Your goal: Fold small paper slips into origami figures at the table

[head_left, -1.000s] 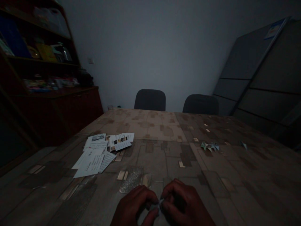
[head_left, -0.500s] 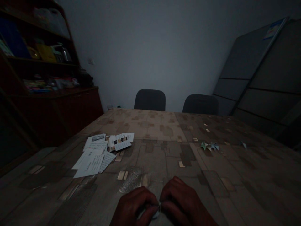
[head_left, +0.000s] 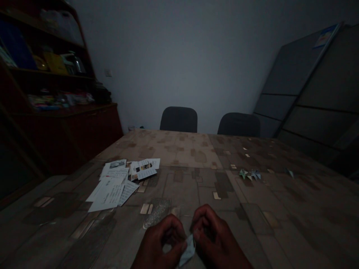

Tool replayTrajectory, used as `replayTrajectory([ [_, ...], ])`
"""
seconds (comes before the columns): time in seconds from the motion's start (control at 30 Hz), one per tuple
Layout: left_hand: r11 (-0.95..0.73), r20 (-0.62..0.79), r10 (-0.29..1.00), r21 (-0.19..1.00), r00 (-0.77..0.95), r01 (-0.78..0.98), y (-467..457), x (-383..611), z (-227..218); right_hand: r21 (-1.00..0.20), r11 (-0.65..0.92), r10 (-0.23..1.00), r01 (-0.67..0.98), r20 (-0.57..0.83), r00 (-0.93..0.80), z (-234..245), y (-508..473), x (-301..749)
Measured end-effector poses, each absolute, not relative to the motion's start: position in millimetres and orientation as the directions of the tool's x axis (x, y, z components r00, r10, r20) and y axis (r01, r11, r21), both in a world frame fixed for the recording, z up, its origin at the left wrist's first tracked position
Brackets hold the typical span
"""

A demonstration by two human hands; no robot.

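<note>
Both of my hands are low at the table's near edge in the head view. My left hand (head_left: pixel 161 243) and my right hand (head_left: pixel 214 239) are curled, fingertips pinching a small pale piece of paper (head_left: pixel 189 249) between them. The paper sticks out below the fingers and looks partly folded; its shape is hard to make out in the dim light. Just beyond my left hand a clear glittery oblong (head_left: pixel 157 213) lies flat on the patterned table (head_left: pixel 196 157).
A loose spread of white printed paper sheets (head_left: pixel 117 183) lies to the left. Small folded paper figures (head_left: pixel 250 174) sit to the right, another one (head_left: pixel 290 172) farther right. Two dark chairs (head_left: pixel 178 118) stand at the far side. A wooden shelf unit (head_left: pixel 50 93) stands on the left, grey panels (head_left: pixel 314 93) on the right.
My hands have lifted slightly and parted a little. The piece of paper now shows more, hanging below my fingertips instead of being squeezed between them.
</note>
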State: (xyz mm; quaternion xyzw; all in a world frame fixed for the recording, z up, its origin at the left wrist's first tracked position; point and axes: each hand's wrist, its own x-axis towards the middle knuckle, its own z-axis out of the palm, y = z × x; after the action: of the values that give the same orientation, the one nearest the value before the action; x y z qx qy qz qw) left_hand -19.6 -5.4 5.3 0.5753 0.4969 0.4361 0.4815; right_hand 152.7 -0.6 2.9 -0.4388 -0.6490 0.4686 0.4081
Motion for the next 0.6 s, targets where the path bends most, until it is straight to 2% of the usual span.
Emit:
replayTrajectory([
  [0.17, 0.081, -0.082, 0.992, 0.997, 0.101, 0.01, -3, -18, 2, -0.99, 0.073, 0.956, 0.12, 0.036, -0.29, -1, 4, 153],
  [0.3, 0.089, -0.091, 0.991, 0.996, 0.098, 0.024, -3, -18, 1, -0.981, 0.1, 0.942, 0.164, 0.04, -0.333, -4, 5, 153],
  [0.43, 0.046, -0.06, 0.984, 0.995, 0.166, 0.088, 0, -22, -3, -0.919, 0.173, 0.941, 0.355, 0.047, -0.336, -4, 5, 156],
  [0.5, 0.006, -0.037, 0.975, 0.99, 0.22, 0.143, 2, -24, -5, -0.832, 0.272, 0.926, 0.484, 0.09, -0.366, -4, 5, 158],
  [0.6, -0.07, -0.01, 0.954, 0.964, 0.299, 0.257, 5, -27, -7, -0.714, 0.395, 0.896, 0.578, 0.16, -0.414, -7, 6, 160],
])
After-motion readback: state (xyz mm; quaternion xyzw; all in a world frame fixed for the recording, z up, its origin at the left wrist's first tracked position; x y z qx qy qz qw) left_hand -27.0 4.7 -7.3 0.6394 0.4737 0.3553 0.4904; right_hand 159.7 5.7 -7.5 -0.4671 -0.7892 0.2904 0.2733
